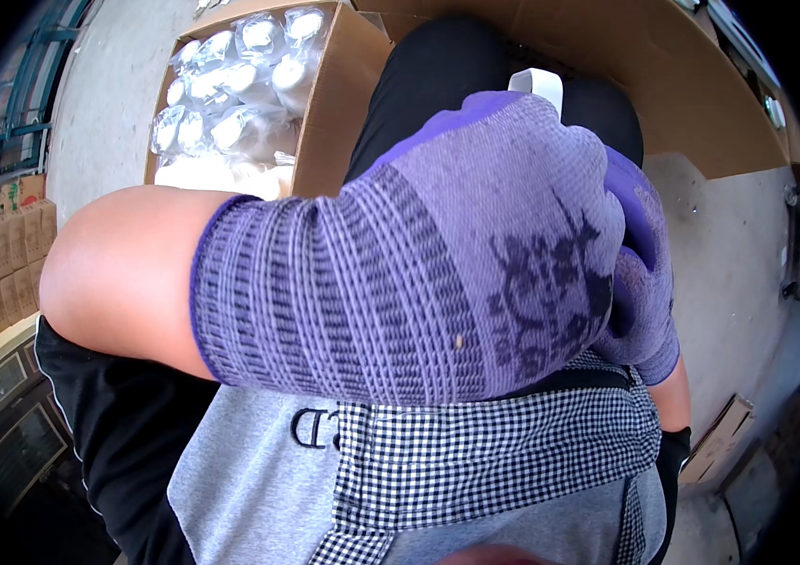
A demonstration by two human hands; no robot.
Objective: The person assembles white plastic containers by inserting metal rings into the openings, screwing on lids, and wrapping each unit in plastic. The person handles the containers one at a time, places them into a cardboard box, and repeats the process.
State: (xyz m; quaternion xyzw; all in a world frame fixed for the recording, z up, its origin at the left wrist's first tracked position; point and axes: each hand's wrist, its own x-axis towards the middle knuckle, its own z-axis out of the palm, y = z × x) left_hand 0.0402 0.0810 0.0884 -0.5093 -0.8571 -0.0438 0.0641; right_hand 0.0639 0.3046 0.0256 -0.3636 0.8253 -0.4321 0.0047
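My left hand (541, 226), in a purple knitted glove with a dark printed pattern, crosses in front of my body. It is closed, with its back toward me. A smooth white curved piece (539, 85) sticks out beyond its far edge; the rest of that item is hidden behind the glove. My right hand (643, 254), in a matching glove, is close against the right side of the left one. Its fingers are curled, and the left hand hides what they hold. Both hands are above my lap, between my dark-trousered knees (447, 85).
An open cardboard box (339, 104) at the far left holds several white items in clear plastic bags (240, 85). Another large cardboard box (692, 85) stands beyond my knees. Stacked cartons (5, 245) line the left. Flattened cardboard (720, 438) lies on the right.
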